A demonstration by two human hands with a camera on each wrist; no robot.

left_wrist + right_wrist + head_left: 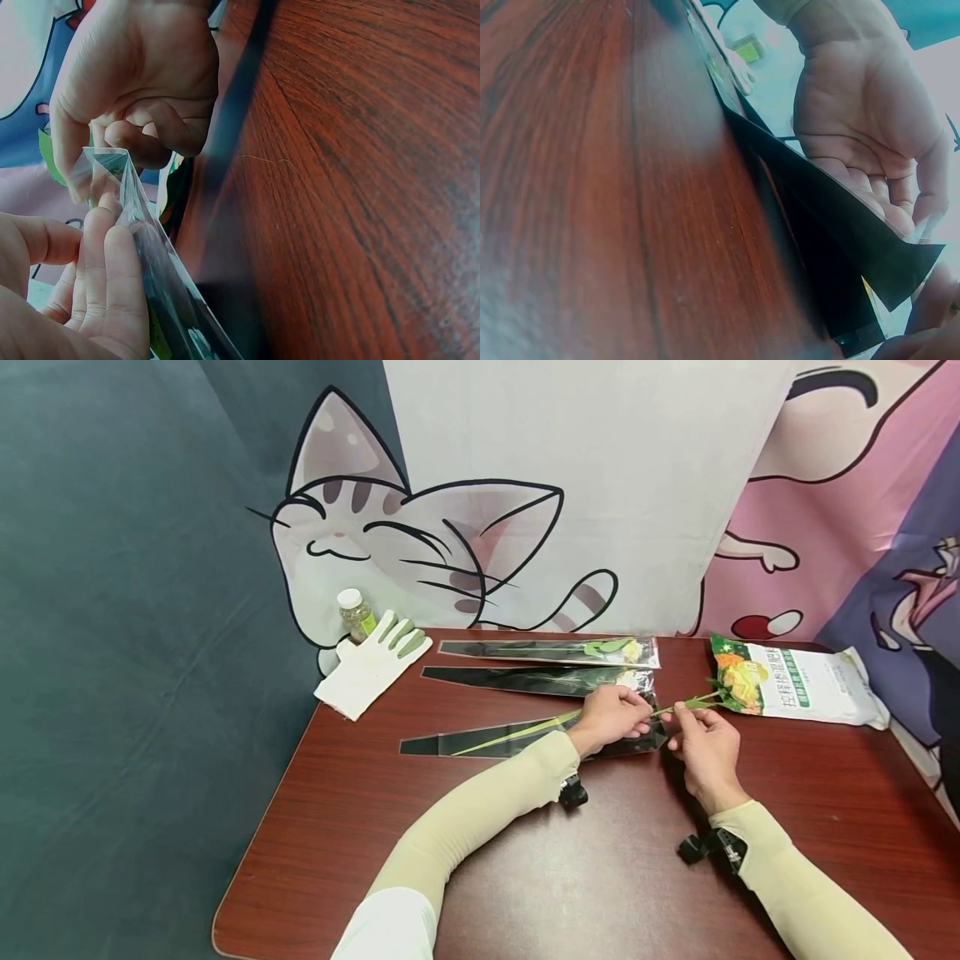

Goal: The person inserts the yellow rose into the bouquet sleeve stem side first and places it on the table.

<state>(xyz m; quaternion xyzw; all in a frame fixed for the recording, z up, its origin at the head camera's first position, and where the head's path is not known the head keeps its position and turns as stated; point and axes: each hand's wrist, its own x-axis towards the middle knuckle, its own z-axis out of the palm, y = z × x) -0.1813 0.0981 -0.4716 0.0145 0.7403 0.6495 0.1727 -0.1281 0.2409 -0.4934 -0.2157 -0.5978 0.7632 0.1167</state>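
My left hand (609,718) pinches the open end of a clear-and-black flower sleeve (480,743), which lies lengthwise along the table. In the right wrist view, the black side of the sleeve (817,202) bends up towards the left hand's fingertips. A yellow artificial flower (742,685) points its bloom to the right, its long green stem running back into the sleeve. With thumb and fingers, my right hand (708,756) grips that stem just outside the sleeve's mouth. Both hands are close together in the left wrist view, by the clear rim.
Two sleeves with pale flowers, a far one (517,649) and a nearer one (502,679), lie behind. A white printed bag (821,689) rests at the right, overlapped by the bloom. At the back left are a white glove (367,672) and a lidded jar (356,617).
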